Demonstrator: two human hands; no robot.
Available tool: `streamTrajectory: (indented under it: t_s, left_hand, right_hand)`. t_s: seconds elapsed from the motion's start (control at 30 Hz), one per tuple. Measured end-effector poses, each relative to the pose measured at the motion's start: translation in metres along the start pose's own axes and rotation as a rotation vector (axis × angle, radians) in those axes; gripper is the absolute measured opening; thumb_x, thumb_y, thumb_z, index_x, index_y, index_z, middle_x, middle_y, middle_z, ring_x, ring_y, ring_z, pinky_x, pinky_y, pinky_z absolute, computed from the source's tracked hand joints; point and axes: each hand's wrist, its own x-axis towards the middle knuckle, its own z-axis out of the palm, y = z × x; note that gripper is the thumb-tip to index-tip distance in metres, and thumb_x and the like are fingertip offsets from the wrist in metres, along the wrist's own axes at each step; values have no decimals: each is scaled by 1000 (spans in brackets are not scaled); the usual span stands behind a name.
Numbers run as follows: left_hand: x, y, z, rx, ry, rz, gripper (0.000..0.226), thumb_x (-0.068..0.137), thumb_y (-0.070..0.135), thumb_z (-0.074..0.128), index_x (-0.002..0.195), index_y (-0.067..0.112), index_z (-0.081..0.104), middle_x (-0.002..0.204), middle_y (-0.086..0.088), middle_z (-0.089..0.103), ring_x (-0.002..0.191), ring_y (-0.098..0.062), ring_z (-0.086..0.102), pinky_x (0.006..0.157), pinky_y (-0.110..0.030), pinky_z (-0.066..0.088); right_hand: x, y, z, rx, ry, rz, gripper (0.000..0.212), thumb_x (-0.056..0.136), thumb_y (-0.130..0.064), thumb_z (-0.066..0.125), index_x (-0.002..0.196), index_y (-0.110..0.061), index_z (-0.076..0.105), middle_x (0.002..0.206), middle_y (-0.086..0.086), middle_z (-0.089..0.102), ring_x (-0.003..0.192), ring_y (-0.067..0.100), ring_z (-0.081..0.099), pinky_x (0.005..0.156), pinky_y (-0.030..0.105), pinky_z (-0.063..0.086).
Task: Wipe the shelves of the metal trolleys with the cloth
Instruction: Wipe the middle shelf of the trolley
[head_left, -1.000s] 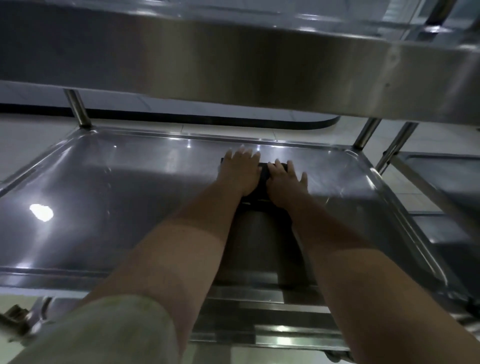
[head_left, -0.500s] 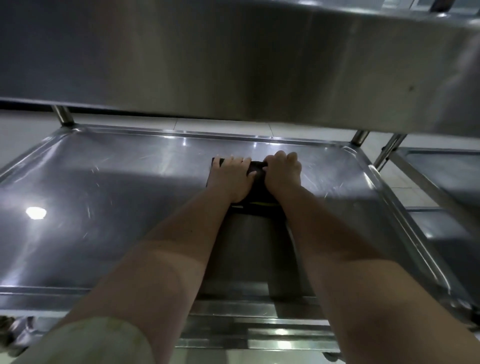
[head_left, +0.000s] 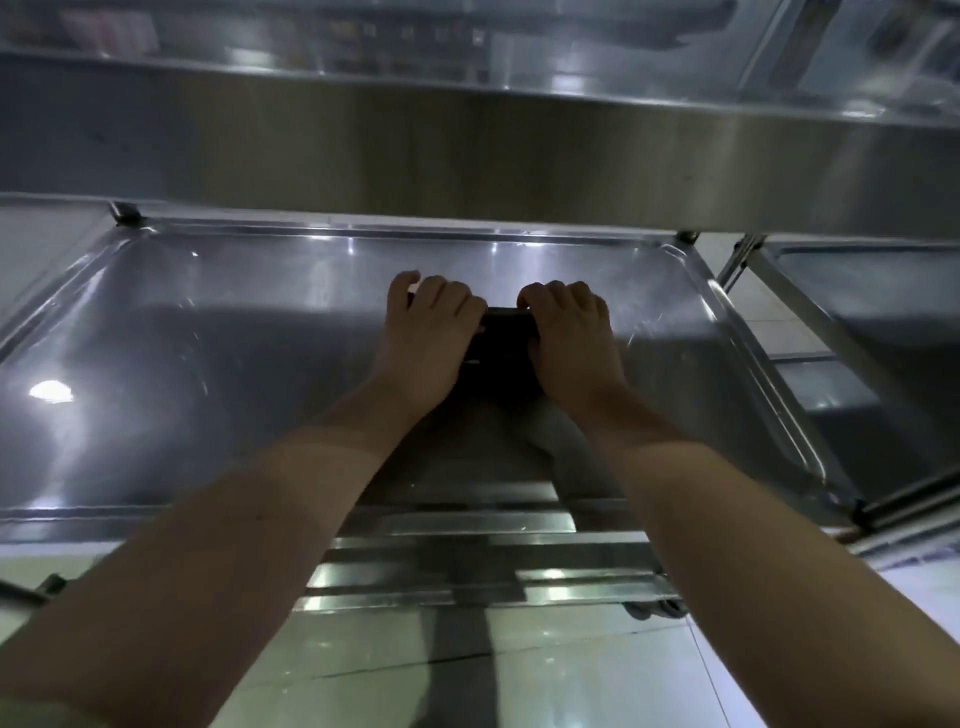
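Observation:
A dark cloth (head_left: 503, 338) lies on the middle shelf (head_left: 208, 364) of a metal trolley, right of the shelf's centre. My left hand (head_left: 427, 338) grips its left part with the fingers curled over the far edge. My right hand (head_left: 570, 338) grips the right part the same way. Only a dark strip of cloth shows between the two hands. Both forearms reach in under the upper shelf (head_left: 467, 150).
The upper shelf's front edge hangs close above the hands. Corner posts (head_left: 123, 213) stand at the shelf's back corners. A second trolley (head_left: 872, 332) stands right beside it. Lower rails (head_left: 467, 577) and a tiled floor (head_left: 519, 675) lie below.
Both hands went from lying flat on the cloth to curling over its far edge, and they have spread a little apart. The camera has tilted down, showing more floor.

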Motion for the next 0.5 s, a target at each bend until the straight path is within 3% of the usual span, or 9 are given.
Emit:
streamTrajectory:
  t_s: [0.1,0.23,0.33,0.5]
  left_hand:
    - [-27,6,-13,-8,66,46,15,91,15,63,104,10,67,100,-9,65,97,-32,61,104,-46,29]
    - [-42,22,-32,-90,99,53,23,93,18,53,107,7,68,99,-14,66,88,-36,63,86,-43,37]
    - [-53,42,-52,-139,115,44,27,92,21,51,108,8,69,98,-15,65,86,-36,62,74,-40,47]
    - [-62,76,-85,-208,109,20,20,88,17,60,104,12,71,96,-14,64,81,-37,58,68,-41,48]
  right_hand:
    - [-21,-11,-14,37,25,-60,24,71,4,63,94,-4,63,93,14,59,83,35,53,72,38,41]
    - [-43,-18,-34,48,-12,-38,26,72,5,67,96,-2,63,100,16,59,91,36,52,71,34,37]
    - [-66,-17,-51,89,-12,-58,25,71,-3,60,96,-2,62,100,17,57,93,35,47,65,33,35]
    - [-103,-14,-89,135,-6,17,28,73,-2,64,101,-4,65,111,18,59,106,40,52,74,33,43]
